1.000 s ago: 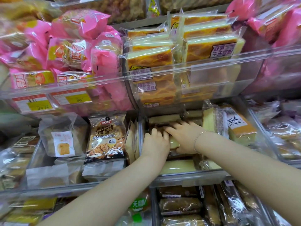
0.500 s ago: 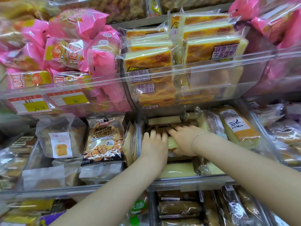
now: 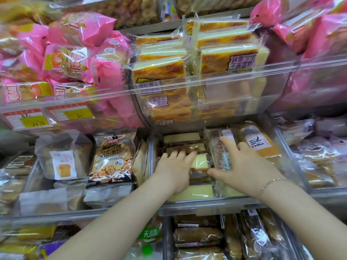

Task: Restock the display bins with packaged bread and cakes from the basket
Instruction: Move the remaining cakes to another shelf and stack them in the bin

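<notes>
The clear middle bin [image 3: 206, 204] holds wrapped yellow and brown cake slices [image 3: 199, 162] stacked flat. My left hand [image 3: 174, 170] lies on that stack, its straight fingers pressing on the wrappers. My right hand [image 3: 244, 166] is spread wide just to the right, fingers against a speckled wrapped cake [image 3: 218, 152] that stands on edge. Behind it leans an orange cake pack with a white label [image 3: 260, 144]. Neither hand grips anything. The basket is out of view.
Above, a clear bin [image 3: 216, 81] is piled with yellow layered cakes, with pink bread bags [image 3: 78, 59] to its left. A Rye Walnuts bag [image 3: 112, 158] stands in the left bin. Loaves [image 3: 199, 237] fill the bin below.
My right hand has slid right off the cake stack and spread open against the upright speckled pack. The left hand stays pressing on the stack.
</notes>
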Motion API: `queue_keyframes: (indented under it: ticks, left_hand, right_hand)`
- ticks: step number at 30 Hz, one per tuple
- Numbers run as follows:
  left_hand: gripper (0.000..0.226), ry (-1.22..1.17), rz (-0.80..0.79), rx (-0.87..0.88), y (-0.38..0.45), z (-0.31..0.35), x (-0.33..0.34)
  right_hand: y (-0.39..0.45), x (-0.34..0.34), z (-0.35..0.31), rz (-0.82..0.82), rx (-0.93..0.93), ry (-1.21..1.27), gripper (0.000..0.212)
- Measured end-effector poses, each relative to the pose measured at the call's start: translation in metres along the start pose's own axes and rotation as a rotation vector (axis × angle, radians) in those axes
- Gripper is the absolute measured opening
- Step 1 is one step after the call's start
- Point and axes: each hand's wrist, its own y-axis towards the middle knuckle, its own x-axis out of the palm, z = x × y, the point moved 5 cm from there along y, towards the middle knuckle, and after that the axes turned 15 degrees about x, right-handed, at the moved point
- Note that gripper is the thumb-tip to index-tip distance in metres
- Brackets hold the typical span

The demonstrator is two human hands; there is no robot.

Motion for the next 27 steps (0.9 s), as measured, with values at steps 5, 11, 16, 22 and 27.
queue_keyframes:
  ticks: [5,11,16,22,27]
  left_hand:
    - [0.077,-0.524,0.08,-0.054,-0.008,-0.006,-0.022]
    - [0.05,-1.734,0.434,-0.041,-0.032,-0.01,-0.068]
    - [0.086,-1.427,0.383,-0.033,-0.044,-0.011,-0.064]
    - [0.059,-1.38,0.452,-0.052,-0.065,-0.012,-0.067]
    - [0.066,-1.217,0.493,-0.153,-0.079,-0.02,-0.067]
  right_hand:
    - [0.016,-0.015,0.014,-0.184,0.092,0.637,0.051]
    - [0.011,-0.027,0.017,-1.002,0.051,1.484,0.016]
    - [0.013,-0.021,0.019,-1.169,0.093,1.461,0.036]
    - [0.011,-0.024,0.018,-1.213,0.069,1.379,0.064]
    - [0.017,-0.029,0.015,-0.854,-0.11,1.272,0.059]
